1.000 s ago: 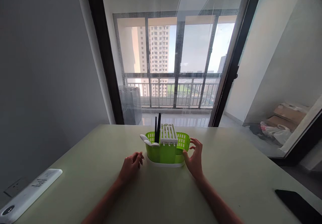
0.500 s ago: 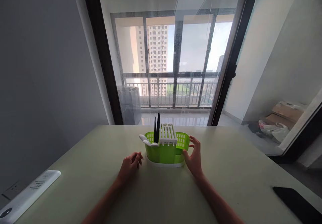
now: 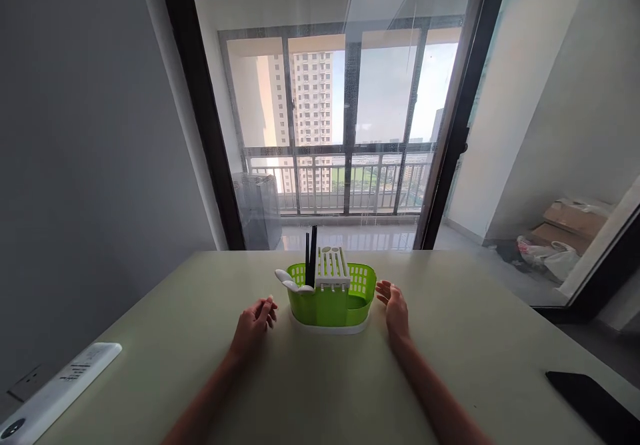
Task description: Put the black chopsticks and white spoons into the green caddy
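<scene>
The green utensil caddy (image 3: 331,310) stretches lengthwise between the empty, loosely half-uncurled left hand (image 3: 254,325) and the nearer, empty, spread right hand (image 3: 396,309).

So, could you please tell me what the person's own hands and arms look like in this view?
The left hand and right hand are ungloved. The left forearm and right forearm look slender, with no sleeve, watch or bracelet on the parts in view. Rings or small markings are too fine to make out.
</scene>
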Demonstrator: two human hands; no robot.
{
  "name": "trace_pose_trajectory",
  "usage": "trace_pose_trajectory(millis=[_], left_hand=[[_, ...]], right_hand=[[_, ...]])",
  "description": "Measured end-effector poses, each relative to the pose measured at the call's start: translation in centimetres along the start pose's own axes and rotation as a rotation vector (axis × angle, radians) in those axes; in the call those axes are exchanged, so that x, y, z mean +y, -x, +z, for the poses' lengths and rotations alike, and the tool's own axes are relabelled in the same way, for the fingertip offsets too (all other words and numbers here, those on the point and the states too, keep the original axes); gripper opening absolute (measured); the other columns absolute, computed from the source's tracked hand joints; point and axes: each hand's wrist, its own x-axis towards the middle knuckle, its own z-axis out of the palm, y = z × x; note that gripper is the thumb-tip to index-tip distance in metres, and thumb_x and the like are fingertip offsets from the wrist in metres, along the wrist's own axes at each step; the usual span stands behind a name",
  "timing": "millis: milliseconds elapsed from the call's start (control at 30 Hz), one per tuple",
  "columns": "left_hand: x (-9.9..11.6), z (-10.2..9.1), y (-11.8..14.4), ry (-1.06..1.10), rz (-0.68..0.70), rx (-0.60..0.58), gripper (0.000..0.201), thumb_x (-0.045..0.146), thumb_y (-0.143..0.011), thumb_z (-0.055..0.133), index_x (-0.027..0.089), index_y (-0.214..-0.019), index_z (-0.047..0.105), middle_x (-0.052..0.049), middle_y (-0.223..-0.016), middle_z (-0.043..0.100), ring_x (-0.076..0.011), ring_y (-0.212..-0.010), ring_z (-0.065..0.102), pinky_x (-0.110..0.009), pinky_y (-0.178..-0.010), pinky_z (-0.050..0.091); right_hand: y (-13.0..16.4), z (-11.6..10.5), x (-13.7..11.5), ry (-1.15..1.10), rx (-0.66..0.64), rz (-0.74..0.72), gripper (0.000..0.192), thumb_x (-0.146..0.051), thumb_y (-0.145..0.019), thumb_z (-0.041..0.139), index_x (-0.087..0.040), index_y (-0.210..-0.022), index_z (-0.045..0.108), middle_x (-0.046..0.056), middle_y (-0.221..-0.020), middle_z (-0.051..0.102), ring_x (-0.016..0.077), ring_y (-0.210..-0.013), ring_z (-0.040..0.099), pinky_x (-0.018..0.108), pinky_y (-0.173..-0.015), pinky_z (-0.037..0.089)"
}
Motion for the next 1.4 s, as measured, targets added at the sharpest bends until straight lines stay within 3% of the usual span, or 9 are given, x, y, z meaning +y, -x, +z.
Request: trace_pose_trajectory(millis=[133,233,400,533,733,900,1133,1400], left_hand=[[1.0,-1.8,-2.9,0.063,0.019,0.128,0.061,0.076,-0.084,0.052,0.016,-0.083,0.067,-0.005,-0.071,0.068,-0.0199,-0.066,0.063,-0.029,-0.060,0.049],[3.8,-3.0,-5.7,0.033,0.060,0.128,0.064,0.078,-0.083,0.052,0.016,-0.089,0.069,-0.010,-0.088,0.074,-0.0239,-0.083,0.068,-0.033,-0.072,0.054],[9.8,-2.9,-9.7,-0.036,0.090,-0.079,0.066,0.076,-0.085,0.051,0.017,-0.109,0.067,-0.015,-0.122,0.072,-0.0290,-0.115,0.066,-0.041,-0.098,0.050],[12.4,-1.3,-11.8,-0.053,0.044,-0.291,0.072,0.075,-0.083,0.059,0.017,-0.125,0.063,-0.016,-0.133,0.068,-0.0292,-0.125,0.062,-0.039,-0.104,0.049],[13.4,1.4,-13.7,-0.064,-0.024,-0.438,0.072,0.066,-0.067,0.081,0.017,-0.119,0.071,-0.014,-0.116,0.076,-0.0314,-0.111,0.071,-0.036,-0.090,0.059],[14.3,2.6,-13.9,0.003,0.008,-0.486,0.066,0.066,-0.063,0.083,0.016,-0.106,0.076,-0.010,-0.107,0.079,-0.0302,-0.104,0.073,-0.038,-0.091,0.061],[14.5,2.7,-13.8,0.052,0.016,-0.481,0.063,0.064,-0.064,0.084,0.016,-0.105,0.077,-0.011,-0.101,0.080,-0.0305,-0.091,0.076,-0.040,-0.076,0.065],[14.4,2.7,-13.4,0.087,0.032,-0.435,0.059,0.063,-0.066,0.084,0.015,-0.100,0.079,-0.010,-0.096,0.081,-0.0328,-0.094,0.076,-0.047,-0.086,0.064]], right_hand=[[0.5,0.1,0.0,0.016,-0.016,0.019,0.044,-0.054,-0.092,0.040,-0.020,-0.102,0.067,0.010,-0.110,0.074,0.0246,-0.101,0.070,0.036,-0.082,0.054],[0.8,0.1,-0.2,0.030,-0.019,0.021,0.044,-0.054,-0.093,0.040,-0.021,-0.103,0.067,0.009,-0.111,0.073,0.0244,-0.102,0.069,0.035,-0.082,0.054],[0.8,0.1,-0.2,0.041,-0.015,0.016,0.043,-0.054,-0.093,0.041,-0.021,-0.102,0.066,0.009,-0.111,0.073,0.0247,-0.102,0.069,0.035,-0.080,0.053],[0.8,0.3,-0.4,0.050,-0.012,0.007,0.041,-0.054,-0.092,0.041,-0.022,-0.100,0.066,0.009,-0.108,0.073,0.0245,-0.100,0.069,0.034,-0.080,0.053],[1.0,0.5,-1.0,0.073,-0.011,-0.001,0.041,-0.054,-0.091,0.041,-0.022,-0.098,0.066,0.009,-0.105,0.074,0.0245,-0.097,0.070,0.034,-0.079,0.053],[1.0,0.7,-1.2,0.092,-0.006,-0.006,0.040,-0.054,-0.091,0.041,-0.023,-0.096,0.066,0.008,-0.104,0.075,0.0242,-0.096,0.070,0.034,-0.079,0.052],[0.9,0.7,-1.1,0.111,-0.007,-0.011,0.038,-0.053,-0.091,0.042,-0.024,-0.096,0.066,0.007,-0.102,0.075,0.0249,-0.096,0.069,0.034,-0.080,0.051],[0.7,0.8,-0.7,0.122,-0.009,-0.024,0.037,-0.050,-0.089,0.042,-0.024,-0.099,0.066,0.008,-0.106,0.075,0.0253,-0.099,0.069,0.034,-0.080,0.051]])
